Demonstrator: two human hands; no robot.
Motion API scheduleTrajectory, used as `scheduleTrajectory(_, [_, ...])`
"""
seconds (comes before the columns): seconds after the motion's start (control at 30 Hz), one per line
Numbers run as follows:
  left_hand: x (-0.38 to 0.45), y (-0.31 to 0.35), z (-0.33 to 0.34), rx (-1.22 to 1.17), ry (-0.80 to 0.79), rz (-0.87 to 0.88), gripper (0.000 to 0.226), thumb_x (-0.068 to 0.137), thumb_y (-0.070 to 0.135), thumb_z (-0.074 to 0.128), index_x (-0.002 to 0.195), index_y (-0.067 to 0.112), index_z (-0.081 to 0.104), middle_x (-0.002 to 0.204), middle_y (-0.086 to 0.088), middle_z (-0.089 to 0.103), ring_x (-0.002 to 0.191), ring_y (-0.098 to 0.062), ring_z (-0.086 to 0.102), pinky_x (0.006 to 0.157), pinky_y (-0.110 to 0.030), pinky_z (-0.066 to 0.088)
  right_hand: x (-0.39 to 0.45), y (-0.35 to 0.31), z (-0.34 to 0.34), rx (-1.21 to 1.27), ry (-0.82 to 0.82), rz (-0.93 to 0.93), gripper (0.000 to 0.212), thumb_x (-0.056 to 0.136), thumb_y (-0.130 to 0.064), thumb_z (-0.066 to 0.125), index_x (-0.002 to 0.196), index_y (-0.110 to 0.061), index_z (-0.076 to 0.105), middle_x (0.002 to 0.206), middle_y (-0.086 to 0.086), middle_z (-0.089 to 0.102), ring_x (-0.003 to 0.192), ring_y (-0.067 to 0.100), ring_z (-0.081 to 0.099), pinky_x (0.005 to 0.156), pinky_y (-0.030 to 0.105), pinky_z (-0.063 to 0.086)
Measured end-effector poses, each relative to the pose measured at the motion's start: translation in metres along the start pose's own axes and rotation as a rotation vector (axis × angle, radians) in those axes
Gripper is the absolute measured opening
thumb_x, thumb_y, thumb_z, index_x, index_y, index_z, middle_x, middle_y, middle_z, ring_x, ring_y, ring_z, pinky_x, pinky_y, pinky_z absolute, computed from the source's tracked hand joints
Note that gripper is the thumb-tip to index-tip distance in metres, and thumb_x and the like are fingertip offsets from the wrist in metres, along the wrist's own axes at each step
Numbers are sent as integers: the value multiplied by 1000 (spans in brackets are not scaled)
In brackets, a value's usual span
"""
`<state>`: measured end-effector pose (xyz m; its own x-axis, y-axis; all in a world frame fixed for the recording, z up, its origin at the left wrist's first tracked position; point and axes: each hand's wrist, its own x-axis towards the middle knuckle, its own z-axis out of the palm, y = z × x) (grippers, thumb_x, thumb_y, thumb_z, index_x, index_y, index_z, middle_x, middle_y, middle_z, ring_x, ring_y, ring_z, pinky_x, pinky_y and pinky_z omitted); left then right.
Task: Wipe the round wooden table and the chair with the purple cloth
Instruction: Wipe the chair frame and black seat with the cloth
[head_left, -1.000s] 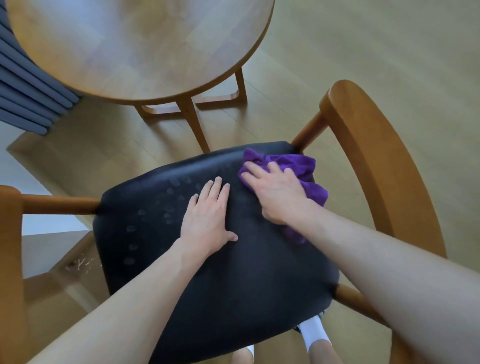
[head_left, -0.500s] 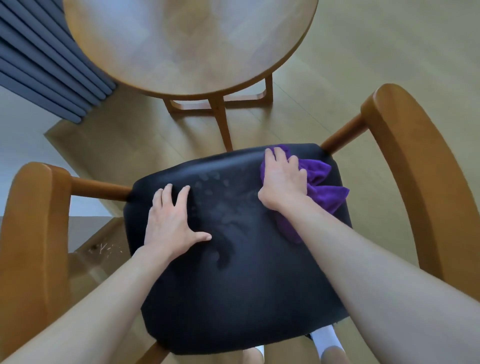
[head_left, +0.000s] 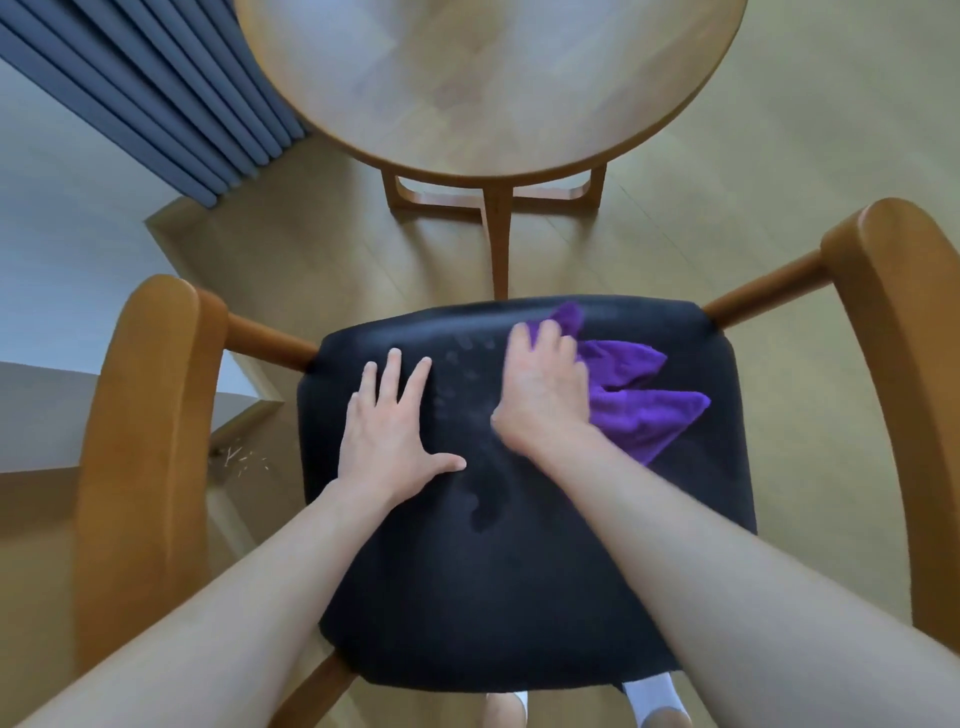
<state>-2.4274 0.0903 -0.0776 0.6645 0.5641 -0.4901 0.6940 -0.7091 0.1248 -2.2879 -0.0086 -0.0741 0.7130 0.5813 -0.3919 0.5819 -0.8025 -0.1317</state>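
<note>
Round wooden worktop (head_left: 488, 83) sits beyond the chair (head_left: 519, 545) with its black seat. Your left hand (head_left: 387, 431) lies flat, fingers spread, on the seat; your right hand (head_left: 543, 389) presses the purple cloth (head_left: 639, 400) flat near the seat's far right edge.

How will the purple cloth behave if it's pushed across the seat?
Likely floppy: the purple cloth lies bunched in loose folds. It probably drags and crumples rather than sliding flat, trailing beside the right hand. The black seat looks smooth, so it should glide easily.
</note>
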Motion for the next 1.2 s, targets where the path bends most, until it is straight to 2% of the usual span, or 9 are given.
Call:
scheduleTrajectory(0.2, [-1,-7,1,-103,-8,14,132,70,65,81,163,23,-2,171,4,-15,157,-20,-13,129,-44,10,-19,-15,10,-46,-107,-651,59,80,-23,76,134,-17,52,138,6,42,121,29,45,91,41,47])
scheduleTrajectory(0.4, [-7,-17,9,-218,53,-26,137,65,65,86,163,23,0,171,8,-10,157,-12,-11,127,-36,9,21,-23,-6,185,80,-33,62,78,-9,70,134,-12,45,140,14,40,118,35,45,96,42,46])
scheduleTrajectory(0.5, [-8,-22,10,-199,59,-40,136,66,63,85,163,20,1,172,3,-3,158,-14,-5,128,-36,9,-3,-51,12,-17,-54,-342,62,73,-24,79,128,-14,51,135,9,42,112,33,47,89,39,42])
scheduleTrajectory(0.6, [-14,-34,8,-184,33,-32,137,67,61,85,163,17,-1,172,2,-3,158,-13,-5,128,-34,8,-12,-49,8,129,-276,-568,50,76,-30,78,124,-22,64,120,-2,50,107,26,54,74,36,45])
scheduleTrajectory(0.67, [-20,-40,8,-148,-2,-25,139,66,61,87,163,17,-2,172,3,-7,158,-14,-6,128,-35,9,1,-42,-5,259,-314,-527,42,77,-18,68,118,-25,68,117,-4,54,111,24,54,77,37,51])
scheduleTrajectory(0.8, [-29,-42,9,-127,-30,-36,137,67,60,88,163,18,0,171,5,-9,158,-16,-7,125,-35,8,12,-37,-14,160,-26,-165,59,76,-14,68,132,-14,49,136,10,43,121,34,45,92,43,46])
scheduleTrajectory(0.93, [-28,-40,8,-132,-40,-42,133,69,56,88,163,16,4,172,3,-7,158,-16,-6,125,-37,11,-40,-55,11,-151,-156,-425,64,75,-39,78,129,-15,54,135,8,45,120,31,48,89,40,43])
scheduleTrajectory(1.1, [-28,-33,4,-143,-54,-78,131,69,52,89,163,19,4,171,4,-6,158,-18,-7,125,-41,16,-41,-38,-6,139,-442,-503,31,76,-24,66,106,-27,71,94,-7,56,100,24,63,67,31,42])
scheduleTrajectory(1.2, [-26,-28,2,-137,-56,-53,131,68,53,90,163,21,6,170,3,-3,157,-20,-4,124,-41,20,-18,-11,-25,400,-281,-320,36,78,-23,64,113,-31,68,108,-8,56,109,20,58,78,32,46])
